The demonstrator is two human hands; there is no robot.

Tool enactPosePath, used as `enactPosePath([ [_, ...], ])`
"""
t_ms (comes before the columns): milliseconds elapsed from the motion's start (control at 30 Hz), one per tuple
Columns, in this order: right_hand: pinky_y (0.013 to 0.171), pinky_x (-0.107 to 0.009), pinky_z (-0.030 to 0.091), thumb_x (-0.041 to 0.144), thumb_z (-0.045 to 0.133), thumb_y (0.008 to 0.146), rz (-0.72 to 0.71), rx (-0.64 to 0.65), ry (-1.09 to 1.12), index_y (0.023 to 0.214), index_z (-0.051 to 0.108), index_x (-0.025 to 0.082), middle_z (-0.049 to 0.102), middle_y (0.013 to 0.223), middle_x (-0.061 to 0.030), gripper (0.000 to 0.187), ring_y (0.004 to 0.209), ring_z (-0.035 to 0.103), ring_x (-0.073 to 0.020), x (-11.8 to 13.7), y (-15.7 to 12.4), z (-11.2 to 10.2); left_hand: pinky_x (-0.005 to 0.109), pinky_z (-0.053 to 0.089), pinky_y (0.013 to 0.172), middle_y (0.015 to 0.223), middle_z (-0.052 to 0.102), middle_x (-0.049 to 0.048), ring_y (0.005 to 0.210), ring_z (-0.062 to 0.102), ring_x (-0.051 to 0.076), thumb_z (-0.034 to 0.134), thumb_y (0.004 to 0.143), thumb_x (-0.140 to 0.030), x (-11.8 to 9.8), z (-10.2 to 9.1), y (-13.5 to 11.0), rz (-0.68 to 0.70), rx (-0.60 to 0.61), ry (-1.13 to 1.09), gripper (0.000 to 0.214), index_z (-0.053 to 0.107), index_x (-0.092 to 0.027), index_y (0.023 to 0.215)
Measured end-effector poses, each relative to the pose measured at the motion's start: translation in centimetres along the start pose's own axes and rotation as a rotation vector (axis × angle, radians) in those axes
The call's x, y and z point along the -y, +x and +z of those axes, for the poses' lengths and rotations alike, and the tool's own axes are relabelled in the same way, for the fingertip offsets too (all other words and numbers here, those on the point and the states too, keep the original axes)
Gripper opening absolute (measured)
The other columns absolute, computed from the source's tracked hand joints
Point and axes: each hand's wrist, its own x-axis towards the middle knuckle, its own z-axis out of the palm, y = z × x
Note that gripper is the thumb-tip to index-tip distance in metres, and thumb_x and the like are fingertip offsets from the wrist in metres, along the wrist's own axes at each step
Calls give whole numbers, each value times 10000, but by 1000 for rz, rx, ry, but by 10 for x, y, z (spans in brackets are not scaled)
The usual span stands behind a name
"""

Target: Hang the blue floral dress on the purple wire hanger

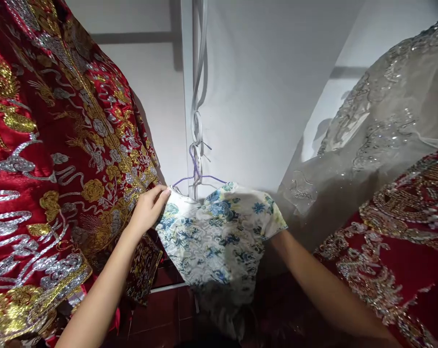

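A short-sleeved white dress (219,241) with blue and yellow-green flowers hangs from a thin purple hanger (196,177). My left hand (152,208) pinches the dress at its left shoulder, thumb and fingers closed on the cloth beside the neckline. On the other side my right forearm (295,256) reaches up to the right sleeve, and the hand itself is hidden behind or inside the cloth. The hanger's hook sits by a white looped cord (197,121) on the wall. In shadow, the dress's lower end is hard to make out.
A red jacket (92,145) with gold and silver embroidery hangs close on the left. To the right hang a sheer beaded white gown (389,111) and a red beaded garment (396,256). Behind is a white wall (258,96); dark red floor tiles (161,309) lie below.
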Motion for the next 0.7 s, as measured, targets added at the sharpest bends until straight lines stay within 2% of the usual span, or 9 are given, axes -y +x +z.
enactPosePath([
  [67,871,-440,548,445,708,720,103,83,100,901,763,248,748,1078,-122,273,1019,701,-305,-14,0,-2,239,399,629,828,689,-2,687,575,149,526,949,-449,1,-2,-3,-35,-53,-7,299,685,-196,960],
  [167,916,-466,536,625,632,754,185,37,220,992,732,226,734,1125,-137,475,1081,684,-320,-18,-2,-26,233,410,630,807,707,-2,686,593,150,598,909,-436,4,-5,-8,-75,-165,-6,271,721,-194,911],
  [233,951,-503,525,776,506,749,128,10,294,1083,704,220,704,1197,-152,678,1162,645,-344,-8,-8,-41,231,417,630,784,708,-2,681,600,150,624,892,-425,3,-4,-9,-81,-256,-1,260,738,-192,889],
  [300,988,-538,495,805,412,770,1,49,354,1253,636,232,619,1349,-152,782,1278,565,-350,10,-20,-42,229,423,639,790,709,1,697,606,151,623,890,-422,2,-2,-9,-82,-337,-10,261,742,-190,883],
  [400,1041,-567,432,698,438,816,-200,134,321,1468,420,353,428,1547,-63,738,1417,414,-317,42,-38,-15,229,394,595,742,666,-7,650,559,139,606,892,-449,0,2,-5,-108,-380,-14,285,717,-188,865],
  [500,1094,-532,402,464,547,816,-294,170,186,1498,334,417,336,1602,15,716,1468,329,-287,63,-44,25,233,341,547,663,583,-28,574,471,126,624,863,-499,0,4,1,-136,-324,58,310,671,-193,846],
  [600,1125,-515,387,312,515,814,-389,86,83,1527,286,375,332,1603,15,752,1465,336,-280,70,-29,49,237,333,560,667,570,-28,577,463,135,604,865,-529,-1,6,11,-131,-247,119,335,635,-196,863],
  [700,1108,-558,391,258,470,813,-400,-22,-47,1550,269,255,435,1535,-70,764,1416,415,-310,71,-10,59,241,341,589,727,601,-10,609,485,146,563,897,-511,-1,9,24,-93,-219,117,326,620,-191,926],
])
